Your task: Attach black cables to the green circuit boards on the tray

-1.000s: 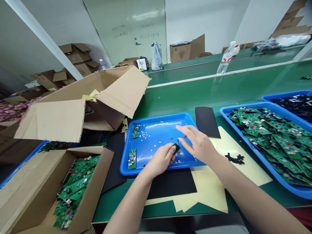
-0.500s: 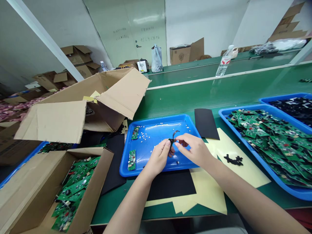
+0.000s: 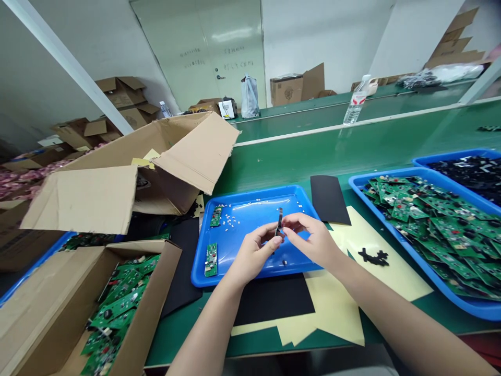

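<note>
A thin dark ribbon-like strip (image 3: 280, 216) stands up between my fingers over the blue tray (image 3: 258, 209); what lies at its lower end is mostly hidden. My left hand (image 3: 253, 255) pinches the strip's lower part between thumb and fingers. From the other side, my right hand (image 3: 311, 239) has its thumb and forefinger closed at the same strip. In the tray, one green circuit board (image 3: 211, 260) lies at the front left and another circuit board (image 3: 216, 215) behind it. Several tiny white pieces (image 3: 230, 222) are scattered nearby.
On the right, a blue tray (image 3: 360, 190) is heaped with green boards, with a tray of black parts (image 3: 465, 172) behind. Cardboard boxes stand left, one holding boards (image 3: 121, 308). Black sheets (image 3: 274, 297), yellow paper (image 3: 340, 308) and black foam-like pieces (image 3: 373, 257) lie around.
The strip has turned from curling rightward to standing nearly upright. My left hand's fingers have shifted, and the dark piece in them shows edge-on. The camera view has moved slightly.
</note>
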{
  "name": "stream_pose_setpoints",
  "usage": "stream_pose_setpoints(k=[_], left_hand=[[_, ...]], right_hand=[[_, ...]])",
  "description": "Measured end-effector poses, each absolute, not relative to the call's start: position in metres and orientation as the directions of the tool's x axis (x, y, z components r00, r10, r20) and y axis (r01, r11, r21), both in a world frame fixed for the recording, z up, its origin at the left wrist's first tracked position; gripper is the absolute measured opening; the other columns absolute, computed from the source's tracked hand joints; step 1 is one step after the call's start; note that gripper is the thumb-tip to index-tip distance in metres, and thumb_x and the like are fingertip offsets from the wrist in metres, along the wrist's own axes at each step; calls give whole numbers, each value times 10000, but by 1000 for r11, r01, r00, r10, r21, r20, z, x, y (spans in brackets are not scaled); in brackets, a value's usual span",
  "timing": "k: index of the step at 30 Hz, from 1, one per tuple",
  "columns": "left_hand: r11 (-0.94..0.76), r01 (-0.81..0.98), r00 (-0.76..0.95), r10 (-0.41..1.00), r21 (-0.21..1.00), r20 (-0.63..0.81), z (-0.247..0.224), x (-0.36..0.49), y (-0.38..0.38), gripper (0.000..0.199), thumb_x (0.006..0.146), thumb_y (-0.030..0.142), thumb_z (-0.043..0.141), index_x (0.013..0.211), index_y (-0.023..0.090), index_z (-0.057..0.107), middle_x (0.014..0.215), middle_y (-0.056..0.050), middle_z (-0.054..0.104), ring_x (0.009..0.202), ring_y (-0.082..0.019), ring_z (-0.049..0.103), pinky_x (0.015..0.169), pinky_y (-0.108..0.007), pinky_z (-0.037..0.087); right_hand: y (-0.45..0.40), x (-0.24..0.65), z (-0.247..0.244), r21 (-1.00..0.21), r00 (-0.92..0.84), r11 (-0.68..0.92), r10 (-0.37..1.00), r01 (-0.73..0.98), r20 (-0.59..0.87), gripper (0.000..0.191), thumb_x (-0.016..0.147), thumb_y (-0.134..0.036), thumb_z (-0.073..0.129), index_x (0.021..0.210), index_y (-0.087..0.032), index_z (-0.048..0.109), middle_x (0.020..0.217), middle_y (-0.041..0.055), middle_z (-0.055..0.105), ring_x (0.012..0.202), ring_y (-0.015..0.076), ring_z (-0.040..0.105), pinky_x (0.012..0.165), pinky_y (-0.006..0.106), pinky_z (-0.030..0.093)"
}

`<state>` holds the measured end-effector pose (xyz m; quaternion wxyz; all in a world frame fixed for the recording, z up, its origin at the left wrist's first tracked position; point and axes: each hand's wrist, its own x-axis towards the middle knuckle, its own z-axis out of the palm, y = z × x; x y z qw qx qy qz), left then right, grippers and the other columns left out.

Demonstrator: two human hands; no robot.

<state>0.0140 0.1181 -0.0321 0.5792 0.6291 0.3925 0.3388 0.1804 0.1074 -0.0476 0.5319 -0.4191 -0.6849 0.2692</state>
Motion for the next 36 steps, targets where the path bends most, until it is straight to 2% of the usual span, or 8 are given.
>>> stream_pose_setpoints(k=[5,11,18,24,27,30,32,36], left_hand=[[-92,134,390,920,987,33,-36,14,119,382,708,347,711,1051,185,665,995,-84,605,912,-194,575,810,-336,507],[-118,162,353,934,980,54,-37,14,119,342,692,334,722,1004,199,681,935,-63,577,887,-190,581,795,-330,516],[-118,156,342,938,981,58,-37,15,117,312,690,338,724,964,194,687,932,-60,592,875,-185,584,774,-311,526],[-123,182,333,941,976,57,-38,15,118,273,691,275,715,950,193,686,946,-56,589,867,-172,587,763,-295,523],[-137,189,266,960,972,84,-38,13,120,289,694,268,710,971,194,677,923,-51,592,848,-168,589,747,-288,525],[-218,184,203,962,958,180,-38,10,123,306,721,294,692,1011,200,669,947,-54,586,874,-172,594,775,-296,518],[-339,225,189,935,914,300,-38,8,123,306,737,300,684,1030,213,667,941,-51,583,879,-174,592,811,-315,507],[-578,406,220,814,708,538,-37,8,122,265,773,243,650,1037,242,662,940,-50,590,905,-185,584,836,-337,494]], right_hand=[[107,182,-44,-780,-81,552,828,295,556,46,834,-229,549,833,-187,569,784,44,606,673,152,594,594,263,526],[107,182,-43,-713,-100,619,774,328,626,107,850,-201,516,747,-190,541,735,36,573,636,146,557,540,255,487],[109,187,-44,-487,-190,765,600,422,777,133,860,-147,495,769,-194,581,789,59,595,716,168,593,651,297,516],[112,196,-44,-304,-392,799,538,518,746,187,901,-116,446,838,-174,612,831,86,623,753,170,604,666,287,519],[111,195,-44,-270,-438,787,552,555,709,257,914,-107,382,972,-160,626,867,105,644,763,182,617,648,295,524],[108,191,-44,-353,-412,774,594,525,691,280,907,-135,380,1057,-153,617,879,110,649,754,194,620,640,319,533],[106,188,-44,-524,-311,734,667,433,677,241,905,-177,421,1038,-164,622,879,97,652,768,190,624,671,326,541],[104,182,-45,-922,-213,380,909,72,358,232,893,-332,506,1014,-168,614,819,59,660,705,161,642,644,299,559]])
